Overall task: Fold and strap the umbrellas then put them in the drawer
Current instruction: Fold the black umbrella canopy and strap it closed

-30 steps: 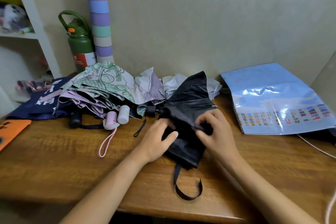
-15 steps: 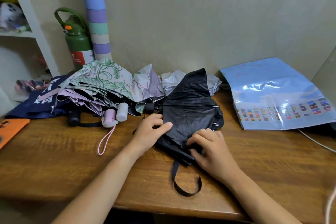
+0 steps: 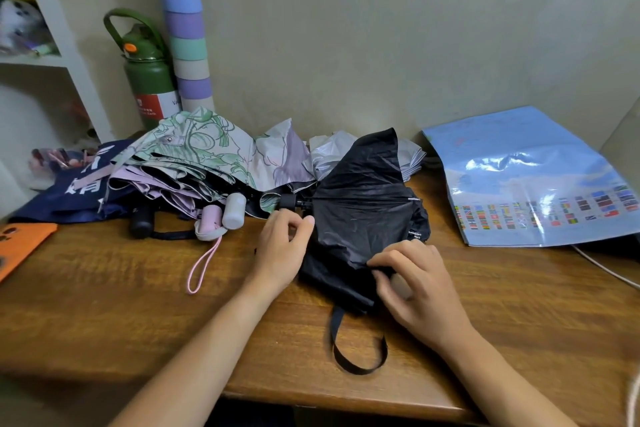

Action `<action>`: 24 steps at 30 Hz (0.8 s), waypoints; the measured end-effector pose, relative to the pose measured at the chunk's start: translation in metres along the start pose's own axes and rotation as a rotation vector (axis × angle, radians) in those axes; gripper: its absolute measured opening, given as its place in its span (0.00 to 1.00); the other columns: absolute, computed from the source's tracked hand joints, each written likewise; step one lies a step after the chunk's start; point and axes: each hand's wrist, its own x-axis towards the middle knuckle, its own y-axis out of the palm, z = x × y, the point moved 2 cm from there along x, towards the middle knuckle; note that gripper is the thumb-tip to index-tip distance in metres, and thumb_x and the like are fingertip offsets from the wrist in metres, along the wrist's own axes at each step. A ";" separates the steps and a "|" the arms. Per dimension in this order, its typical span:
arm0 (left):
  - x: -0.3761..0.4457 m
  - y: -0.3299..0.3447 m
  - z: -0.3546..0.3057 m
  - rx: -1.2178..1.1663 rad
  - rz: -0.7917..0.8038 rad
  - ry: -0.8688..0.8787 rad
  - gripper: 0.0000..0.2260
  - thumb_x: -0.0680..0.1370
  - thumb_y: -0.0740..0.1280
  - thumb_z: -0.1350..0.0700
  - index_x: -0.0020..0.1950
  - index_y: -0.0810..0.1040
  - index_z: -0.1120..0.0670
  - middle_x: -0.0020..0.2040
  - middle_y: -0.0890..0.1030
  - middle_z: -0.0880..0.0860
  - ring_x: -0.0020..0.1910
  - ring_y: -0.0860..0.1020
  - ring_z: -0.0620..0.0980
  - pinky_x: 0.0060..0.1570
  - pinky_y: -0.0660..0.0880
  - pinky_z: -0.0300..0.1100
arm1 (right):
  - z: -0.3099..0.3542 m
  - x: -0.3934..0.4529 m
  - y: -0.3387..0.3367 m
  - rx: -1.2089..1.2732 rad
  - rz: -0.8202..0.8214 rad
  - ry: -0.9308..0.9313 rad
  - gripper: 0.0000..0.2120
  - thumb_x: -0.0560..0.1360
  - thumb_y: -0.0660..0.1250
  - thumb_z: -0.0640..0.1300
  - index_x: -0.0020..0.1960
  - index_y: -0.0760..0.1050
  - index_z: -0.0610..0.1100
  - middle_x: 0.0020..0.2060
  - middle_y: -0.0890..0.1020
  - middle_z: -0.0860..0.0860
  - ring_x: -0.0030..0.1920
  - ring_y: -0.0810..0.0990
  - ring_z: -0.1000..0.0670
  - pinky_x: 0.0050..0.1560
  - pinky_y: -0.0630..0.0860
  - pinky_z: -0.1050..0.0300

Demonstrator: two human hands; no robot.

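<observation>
The black umbrella (image 3: 360, 218) lay collapsed on the desk (image 3: 104, 288) right in front of the person, canopy loose and splayed, one panel sticking up toward the wall. The left hand (image 3: 282, 250) sat at the umbrella's left edge near the shaft end, fingers curled with thumb and forefinger closed together – whether they actually had cloth or the shaft in them, I couldn't tell. The right hand (image 3: 415, 284) was on the near edge of the canopy, fingertips (image 3: 379, 265) pinched tight on a fold of black fabric.

Looked to me like the pleating stage – gathering panels one at a time. To do it well I'd say keep the shaft end pinned with the left, lay each panel flat the same way round, then roll snug before strapping. The wrist loop (image 3: 356, 350) hung over toward the desk's front edge (easy to mistake for the closure strap, which I couldn't spot). The other umbrellas (image 3: 194, 163) were heaped to the left, unfolded.
</observation>
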 end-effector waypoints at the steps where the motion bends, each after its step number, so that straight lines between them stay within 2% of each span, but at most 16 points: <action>1: -0.001 -0.002 -0.003 -0.045 -0.025 0.025 0.12 0.80 0.65 0.46 0.41 0.74 0.51 0.45 0.75 0.50 0.45 0.74 0.41 0.46 0.67 0.29 | 0.000 0.000 -0.001 -0.004 -0.016 -0.001 0.05 0.78 0.67 0.43 0.51 0.81 0.47 0.47 0.80 0.55 0.47 0.80 0.49 0.46 0.72 0.48; 3: -0.006 -0.006 -0.010 -0.079 -0.018 0.143 0.12 0.79 0.62 0.44 0.43 0.74 0.52 0.45 0.75 0.51 0.47 0.74 0.46 0.48 0.67 0.32 | 0.000 0.000 -0.001 -0.024 -0.045 -0.011 0.06 0.79 0.67 0.40 0.53 0.82 0.45 0.49 0.81 0.54 0.47 0.80 0.48 0.46 0.72 0.49; 6: -0.014 -0.012 -0.025 -0.005 0.013 0.393 0.07 0.78 0.63 0.52 0.49 0.77 0.54 0.49 0.74 0.49 0.52 0.74 0.50 0.55 0.69 0.39 | -0.001 -0.002 0.000 -0.057 -0.091 -0.022 0.09 0.78 0.67 0.36 0.55 0.82 0.43 0.51 0.82 0.52 0.47 0.80 0.46 0.45 0.72 0.48; 8: -0.019 -0.013 -0.032 0.051 0.028 0.523 0.15 0.72 0.65 0.59 0.58 0.77 0.56 0.56 0.75 0.49 0.60 0.74 0.50 0.63 0.69 0.43 | -0.001 -0.003 0.000 -0.069 -0.124 -0.021 0.10 0.77 0.68 0.34 0.56 0.83 0.42 0.51 0.82 0.50 0.48 0.80 0.45 0.45 0.73 0.46; 10: -0.019 -0.011 -0.033 0.126 0.032 0.572 0.23 0.68 0.67 0.64 0.64 0.78 0.54 0.61 0.77 0.47 0.65 0.74 0.50 0.68 0.68 0.48 | 0.000 -0.003 -0.001 -0.073 -0.152 -0.017 0.11 0.77 0.68 0.33 0.56 0.83 0.41 0.51 0.82 0.49 0.48 0.80 0.44 0.46 0.74 0.46; 11: -0.018 -0.010 -0.033 0.155 0.020 0.576 0.23 0.68 0.68 0.65 0.62 0.80 0.52 0.61 0.79 0.46 0.65 0.75 0.49 0.68 0.69 0.51 | 0.000 -0.003 -0.002 -0.074 -0.162 -0.007 0.10 0.77 0.68 0.35 0.56 0.83 0.41 0.52 0.82 0.48 0.49 0.80 0.44 0.47 0.75 0.46; 13: -0.015 -0.010 -0.030 0.194 -0.028 0.580 0.15 0.70 0.69 0.63 0.53 0.83 0.49 0.55 0.81 0.43 0.60 0.77 0.47 0.62 0.71 0.56 | 0.000 -0.002 -0.002 -0.087 -0.180 0.026 0.10 0.77 0.70 0.41 0.57 0.82 0.41 0.52 0.82 0.48 0.50 0.80 0.44 0.49 0.76 0.48; 16: -0.013 -0.014 -0.026 0.181 -0.092 0.590 0.10 0.72 0.69 0.62 0.47 0.85 0.49 0.49 0.83 0.41 0.55 0.79 0.45 0.57 0.73 0.58 | -0.002 0.000 -0.002 -0.128 -0.200 0.076 0.15 0.76 0.72 0.50 0.57 0.82 0.41 0.52 0.81 0.47 0.50 0.80 0.43 0.50 0.76 0.49; 20: -0.012 -0.016 -0.025 0.180 -0.131 0.574 0.10 0.73 0.71 0.62 0.47 0.87 0.48 0.49 0.84 0.41 0.54 0.81 0.43 0.56 0.75 0.56 | -0.006 -0.003 -0.001 -0.160 -0.240 0.074 0.06 0.78 0.71 0.43 0.51 0.83 0.41 0.47 0.81 0.48 0.45 0.79 0.43 0.43 0.75 0.44; 22: -0.012 -0.016 -0.026 0.164 -0.128 0.575 0.10 0.72 0.71 0.63 0.46 0.87 0.49 0.48 0.84 0.41 0.53 0.81 0.44 0.55 0.75 0.55 | -0.004 -0.003 -0.003 -0.154 -0.275 0.070 0.06 0.78 0.71 0.40 0.53 0.83 0.40 0.48 0.81 0.46 0.45 0.79 0.43 0.44 0.76 0.44; 24: -0.012 -0.016 -0.026 0.140 -0.108 0.580 0.09 0.72 0.71 0.63 0.46 0.86 0.50 0.48 0.83 0.41 0.52 0.80 0.46 0.54 0.76 0.55 | 0.000 -0.002 -0.004 -0.157 -0.278 0.063 0.11 0.77 0.73 0.41 0.57 0.83 0.39 0.51 0.80 0.44 0.49 0.78 0.42 0.50 0.77 0.45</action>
